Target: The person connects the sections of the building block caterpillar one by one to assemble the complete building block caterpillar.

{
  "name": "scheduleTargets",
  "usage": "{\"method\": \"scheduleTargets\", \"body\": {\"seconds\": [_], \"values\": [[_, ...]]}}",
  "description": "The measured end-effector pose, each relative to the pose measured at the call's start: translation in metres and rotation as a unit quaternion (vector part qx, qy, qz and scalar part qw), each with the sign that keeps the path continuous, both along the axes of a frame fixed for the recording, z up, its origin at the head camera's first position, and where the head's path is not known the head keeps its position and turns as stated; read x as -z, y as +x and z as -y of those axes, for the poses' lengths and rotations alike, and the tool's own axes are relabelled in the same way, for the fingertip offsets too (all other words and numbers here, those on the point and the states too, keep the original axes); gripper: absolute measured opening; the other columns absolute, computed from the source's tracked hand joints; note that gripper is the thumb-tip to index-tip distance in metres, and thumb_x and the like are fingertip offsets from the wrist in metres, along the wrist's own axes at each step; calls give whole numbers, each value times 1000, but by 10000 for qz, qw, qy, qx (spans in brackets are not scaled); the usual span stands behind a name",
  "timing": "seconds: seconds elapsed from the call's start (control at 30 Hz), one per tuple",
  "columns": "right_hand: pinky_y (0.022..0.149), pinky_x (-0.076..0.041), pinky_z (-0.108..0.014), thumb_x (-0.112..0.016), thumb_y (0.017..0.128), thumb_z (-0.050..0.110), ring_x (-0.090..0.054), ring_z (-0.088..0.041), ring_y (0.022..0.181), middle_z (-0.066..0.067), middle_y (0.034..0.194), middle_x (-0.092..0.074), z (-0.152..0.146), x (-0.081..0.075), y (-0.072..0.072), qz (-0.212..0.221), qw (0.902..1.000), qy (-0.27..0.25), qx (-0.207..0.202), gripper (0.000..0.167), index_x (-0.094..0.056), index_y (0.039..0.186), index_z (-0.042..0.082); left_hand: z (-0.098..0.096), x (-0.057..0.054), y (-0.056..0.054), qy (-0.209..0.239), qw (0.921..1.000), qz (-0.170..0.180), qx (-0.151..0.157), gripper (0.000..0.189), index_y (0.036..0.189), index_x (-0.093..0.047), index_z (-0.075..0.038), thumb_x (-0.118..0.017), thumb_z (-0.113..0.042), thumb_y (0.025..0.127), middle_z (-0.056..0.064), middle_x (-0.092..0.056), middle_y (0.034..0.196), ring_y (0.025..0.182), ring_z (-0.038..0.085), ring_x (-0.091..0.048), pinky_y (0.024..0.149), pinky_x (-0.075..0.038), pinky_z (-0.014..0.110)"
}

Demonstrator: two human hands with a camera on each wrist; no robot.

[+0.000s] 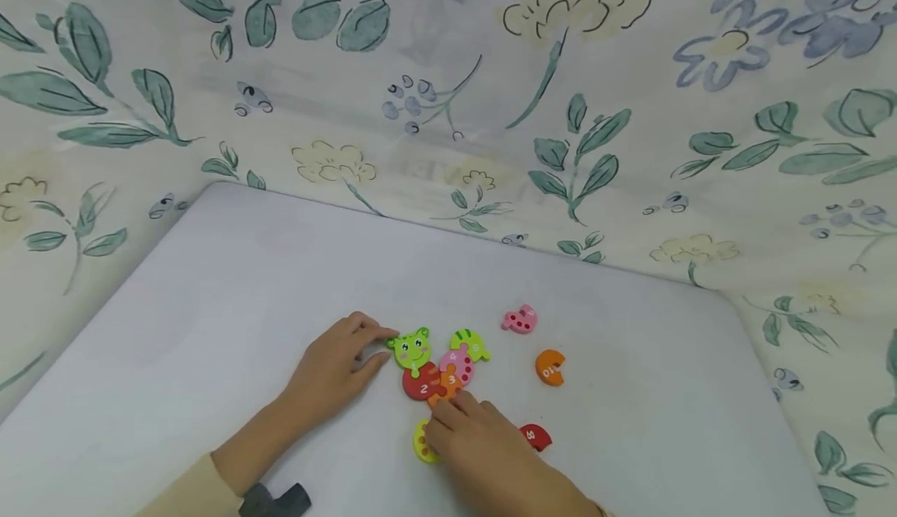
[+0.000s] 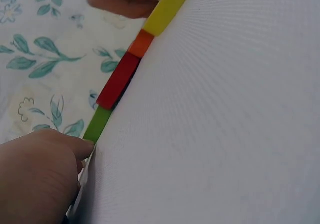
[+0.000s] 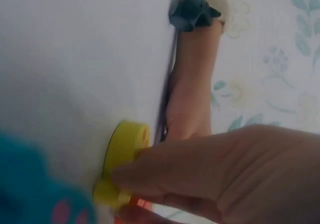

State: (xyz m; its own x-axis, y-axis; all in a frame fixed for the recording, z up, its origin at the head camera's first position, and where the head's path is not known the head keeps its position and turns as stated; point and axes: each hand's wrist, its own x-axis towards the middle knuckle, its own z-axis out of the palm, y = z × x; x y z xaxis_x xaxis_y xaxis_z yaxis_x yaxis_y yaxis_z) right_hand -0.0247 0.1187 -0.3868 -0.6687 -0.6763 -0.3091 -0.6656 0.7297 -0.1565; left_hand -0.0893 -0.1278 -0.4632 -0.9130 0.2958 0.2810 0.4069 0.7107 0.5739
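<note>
A flat caterpillar puzzle lies on the white tabletop in the head view. Its green face piece (image 1: 411, 349) joins red piece 2 (image 1: 418, 382), orange piece 3 (image 1: 451, 381), pink piece 4 (image 1: 459, 364) and a striped green piece (image 1: 468, 342). At the face's left edge, my left hand (image 1: 332, 369) touches it with index finger and thumb. My right hand (image 1: 487, 443) pinches a yellow spotted piece (image 1: 423, 443) beside the orange one; the hand covers part of both. From the right wrist, the thumb lies on the yellow piece (image 3: 122, 149).
Loose pieces lie to the right: a pink one (image 1: 520, 319), orange 10 (image 1: 550, 367) and red 8 (image 1: 536, 437), partly behind my right hand. A blurred blue piece with pink spots (image 3: 40, 189) shows close to the right wrist camera. Leaf-patterned cloth (image 1: 420, 167) surrounds the table.
</note>
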Motion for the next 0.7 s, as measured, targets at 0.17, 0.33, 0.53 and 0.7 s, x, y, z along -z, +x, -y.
{"method": "scheduleTargets", "body": {"seconds": [0.17,0.33,0.53,0.7], "values": [[92,-54,-28,-79,95,18,-54,-6,104,16,114,-64,-44,-7,-7,482,9937,-663,768,25,-72,119,23,0,1,-1,-20,10000,-59,21,33,123,-75,-19,-83,-15,91,-8,-63,110,83,4,-52,71,-51,25],[90,-59,-36,-84,90,13,-60,-13,106,8,115,-67,-86,-18,-16,272,9773,-898,1902,34,-73,121,19,2,2,0,-38,10000,-26,-55,33,124,-75,-19,-82,-15,92,-9,-62,109,83,5,-51,70,-51,25],[83,-60,-36,-92,81,25,-59,-15,102,6,112,-62,-99,-13,-17,1011,9687,-495,2213,47,-73,124,20,2,3,1,-43,10000,16,-11,33,124,-74,-18,-82,-17,92,-9,-61,108,81,6,-49,68,-49,25],[80,-58,-32,-92,81,34,-55,-9,92,11,104,-58,-96,-5,-18,957,9701,-534,2164,49,-71,123,19,-2,1,-3,-77,9999,89,21,33,126,-74,-19,-81,-20,93,-9,-61,109,84,6,-51,70,-51,26]]}}
